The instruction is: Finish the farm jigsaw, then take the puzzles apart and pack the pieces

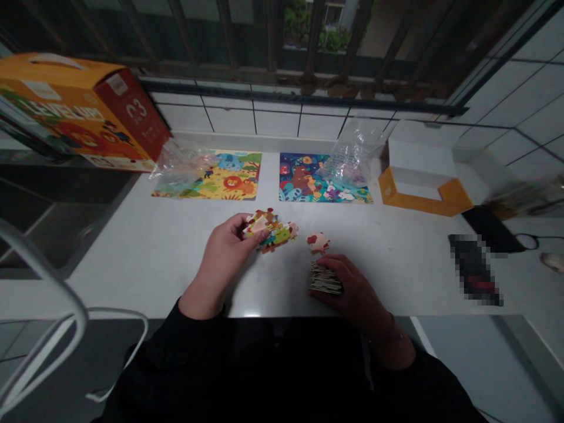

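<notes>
Right hand point(355, 289), just below centre frame, grasped a squared stack of thin cardboard puzzle pieces point(325, 279), edges facing left. Left hand point(225, 247), near centre, gripped a loose bunch of multicoloured jigsaw pieces point(278, 234), thumb on top. Between the hands, just beyond the stack, one pale-pink and red jigsaw piece point(318, 241) lay on the white countertop point(273, 294). A dark pixelated object point(474, 269) lay at right. Farther up the frame, a yellow animal-picture sheet point(238, 179) lay left of centre and a dark-blue animal-picture sheet point(304, 179) right of it, each partly under a crumpled clear plastic bag. An orange-and-white open cardboard box point(423, 200) sat upper right; an orange-and-red printed carton with a handle point(83, 117) stood upper left. White wall tiles point(275, 122) and a barred window point(247, 41) lay behind.
</notes>
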The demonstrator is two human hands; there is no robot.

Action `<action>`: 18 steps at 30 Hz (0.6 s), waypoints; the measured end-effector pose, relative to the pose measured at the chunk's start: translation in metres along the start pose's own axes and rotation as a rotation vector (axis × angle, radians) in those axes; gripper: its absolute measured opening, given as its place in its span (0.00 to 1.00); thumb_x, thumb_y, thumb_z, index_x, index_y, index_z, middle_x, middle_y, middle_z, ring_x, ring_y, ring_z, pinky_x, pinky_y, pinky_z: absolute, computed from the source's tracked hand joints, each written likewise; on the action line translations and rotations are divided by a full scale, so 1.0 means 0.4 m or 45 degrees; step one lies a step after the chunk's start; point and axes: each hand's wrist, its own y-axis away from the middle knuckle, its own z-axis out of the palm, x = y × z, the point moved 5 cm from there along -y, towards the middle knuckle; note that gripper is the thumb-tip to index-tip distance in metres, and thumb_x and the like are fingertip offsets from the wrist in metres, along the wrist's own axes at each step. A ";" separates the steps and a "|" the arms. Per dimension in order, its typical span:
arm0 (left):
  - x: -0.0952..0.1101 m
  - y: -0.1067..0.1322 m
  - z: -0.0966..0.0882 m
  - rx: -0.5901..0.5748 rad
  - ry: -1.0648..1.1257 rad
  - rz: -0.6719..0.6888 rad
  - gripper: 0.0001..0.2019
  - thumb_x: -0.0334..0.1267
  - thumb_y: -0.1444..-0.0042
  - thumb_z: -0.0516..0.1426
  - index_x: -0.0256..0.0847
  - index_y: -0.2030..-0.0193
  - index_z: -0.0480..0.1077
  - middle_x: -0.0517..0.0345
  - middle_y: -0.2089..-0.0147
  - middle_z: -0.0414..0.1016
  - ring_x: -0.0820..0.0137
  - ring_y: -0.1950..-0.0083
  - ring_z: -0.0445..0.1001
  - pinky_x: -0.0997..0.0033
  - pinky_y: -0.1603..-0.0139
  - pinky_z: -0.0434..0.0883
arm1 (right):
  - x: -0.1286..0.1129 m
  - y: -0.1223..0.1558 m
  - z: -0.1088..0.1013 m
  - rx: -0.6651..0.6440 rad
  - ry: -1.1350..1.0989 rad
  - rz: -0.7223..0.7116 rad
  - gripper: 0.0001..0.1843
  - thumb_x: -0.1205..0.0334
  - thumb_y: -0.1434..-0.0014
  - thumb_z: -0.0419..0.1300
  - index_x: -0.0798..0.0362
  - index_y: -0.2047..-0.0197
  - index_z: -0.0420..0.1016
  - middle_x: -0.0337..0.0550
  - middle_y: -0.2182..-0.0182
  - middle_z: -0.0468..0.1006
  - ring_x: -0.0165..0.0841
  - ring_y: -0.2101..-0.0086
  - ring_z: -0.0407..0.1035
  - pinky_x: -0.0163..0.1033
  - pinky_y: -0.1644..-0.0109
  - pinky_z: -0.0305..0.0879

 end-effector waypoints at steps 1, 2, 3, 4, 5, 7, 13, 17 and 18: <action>0.006 0.005 -0.006 0.035 0.056 0.010 0.18 0.49 0.42 0.71 0.41 0.52 0.79 0.54 0.55 0.87 0.64 0.60 0.81 0.65 0.58 0.76 | 0.000 0.000 0.000 0.002 0.000 0.003 0.32 0.53 0.37 0.76 0.42 0.34 0.71 0.51 0.40 0.78 0.50 0.40 0.77 0.61 0.35 0.78; 0.010 0.011 -0.010 0.059 0.112 0.015 0.19 0.50 0.42 0.72 0.41 0.51 0.79 0.53 0.54 0.87 0.64 0.60 0.82 0.65 0.57 0.77 | 0.001 0.001 0.000 0.002 -0.001 0.008 0.32 0.53 0.37 0.77 0.42 0.34 0.71 0.51 0.40 0.78 0.50 0.40 0.76 0.61 0.35 0.78; 0.012 0.015 -0.011 0.071 0.175 0.016 0.20 0.50 0.44 0.73 0.41 0.51 0.79 0.53 0.53 0.87 0.64 0.59 0.82 0.65 0.56 0.78 | 0.002 0.001 0.001 0.001 -0.002 0.014 0.32 0.53 0.37 0.77 0.42 0.34 0.71 0.52 0.40 0.78 0.50 0.40 0.76 0.61 0.34 0.78; 0.013 0.019 -0.008 0.065 0.250 0.008 0.21 0.49 0.45 0.74 0.41 0.51 0.79 0.53 0.52 0.87 0.64 0.58 0.83 0.65 0.55 0.78 | 0.003 0.001 0.001 0.000 -0.004 0.019 0.32 0.53 0.37 0.76 0.42 0.34 0.71 0.52 0.39 0.78 0.50 0.40 0.77 0.62 0.34 0.78; 0.011 0.022 -0.002 0.049 0.343 -0.011 0.22 0.49 0.47 0.75 0.41 0.51 0.79 0.52 0.51 0.87 0.64 0.57 0.83 0.64 0.53 0.79 | 0.003 0.001 0.002 -0.005 -0.005 0.024 0.32 0.53 0.37 0.76 0.42 0.34 0.71 0.52 0.39 0.77 0.50 0.40 0.76 0.62 0.34 0.78; 0.001 0.023 0.013 -0.018 0.561 -0.085 0.24 0.48 0.49 0.76 0.40 0.50 0.78 0.51 0.50 0.87 0.63 0.54 0.84 0.62 0.48 0.81 | 0.003 0.001 0.002 -0.010 -0.004 0.023 0.32 0.52 0.36 0.76 0.42 0.34 0.71 0.52 0.39 0.77 0.50 0.40 0.76 0.62 0.34 0.78; -0.064 0.013 0.004 0.084 0.234 -0.217 0.20 0.48 0.47 0.73 0.41 0.52 0.78 0.50 0.53 0.87 0.59 0.54 0.84 0.58 0.50 0.80 | -0.001 -0.002 0.000 0.003 0.010 0.001 0.31 0.51 0.36 0.75 0.42 0.34 0.71 0.52 0.40 0.78 0.50 0.41 0.77 0.63 0.36 0.79; -0.070 0.010 -0.006 0.181 0.135 -0.139 0.20 0.49 0.45 0.72 0.42 0.52 0.78 0.52 0.53 0.86 0.61 0.55 0.83 0.61 0.53 0.80 | 0.000 -0.003 0.000 0.002 0.011 0.005 0.31 0.51 0.36 0.76 0.42 0.35 0.71 0.51 0.41 0.78 0.50 0.41 0.77 0.63 0.36 0.79; -0.066 0.010 -0.001 0.154 0.279 -0.139 0.21 0.49 0.46 0.73 0.41 0.51 0.78 0.52 0.52 0.86 0.62 0.55 0.83 0.61 0.52 0.80 | 0.001 -0.003 0.000 -0.001 0.009 0.002 0.31 0.51 0.36 0.76 0.42 0.35 0.71 0.51 0.41 0.78 0.50 0.41 0.77 0.63 0.36 0.79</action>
